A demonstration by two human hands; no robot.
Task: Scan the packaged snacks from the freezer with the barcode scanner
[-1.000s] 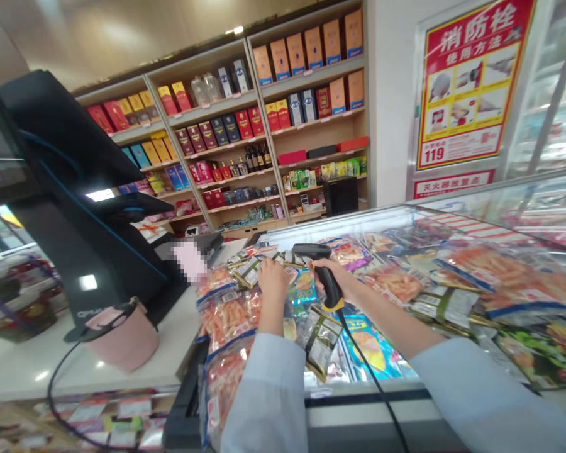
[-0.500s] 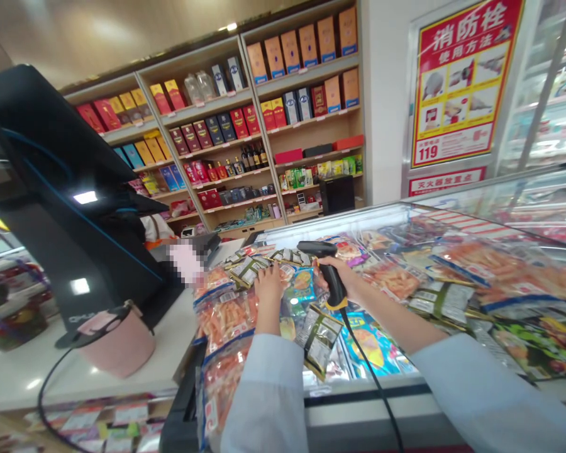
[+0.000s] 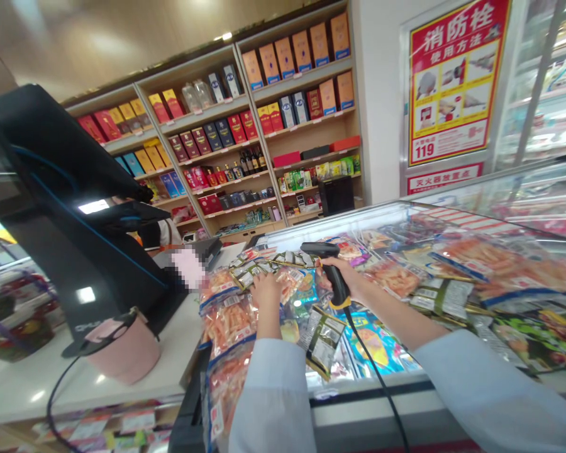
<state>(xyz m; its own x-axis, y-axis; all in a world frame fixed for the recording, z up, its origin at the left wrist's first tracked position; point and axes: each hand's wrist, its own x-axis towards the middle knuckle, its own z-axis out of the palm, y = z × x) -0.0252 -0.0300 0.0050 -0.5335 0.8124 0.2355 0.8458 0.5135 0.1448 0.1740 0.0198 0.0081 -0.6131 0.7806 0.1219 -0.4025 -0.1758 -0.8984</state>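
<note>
The left hand [image 3: 266, 290] rests flat on a heap of snack packets, and the right hand [image 3: 343, 274] is well apart from it, clamped around the grip of a black barcode scanner [image 3: 330, 269] with a yellow band at its base. A black coiled-free cable [image 3: 375, 377] runs down from the scanner past the pale blue sleeves.

The orange snack packets [image 3: 224, 321] have blue-edged tops, and the silver-and-green packets [image 3: 323, 340] carry small print too tiny to read. More packets fill the glass-topped freezer [image 3: 500, 207].

To the left, on the white counter [image 3: 23, 393], stand a pink holder [image 3: 125, 352] and a black till terminal [image 3: 80, 245], its base lettering too small to read. Beyond it is a person's white top [image 3: 163, 234].

On the wall, a red poster [image 3: 455, 82] reads "消防栓 使用方法" and "119", with a sign [image 3: 443, 178] reading "灭火器放置点" beneath. Wooden shelves [image 3: 264, 135] hold boxed liquor, with labels too small to read.
</note>
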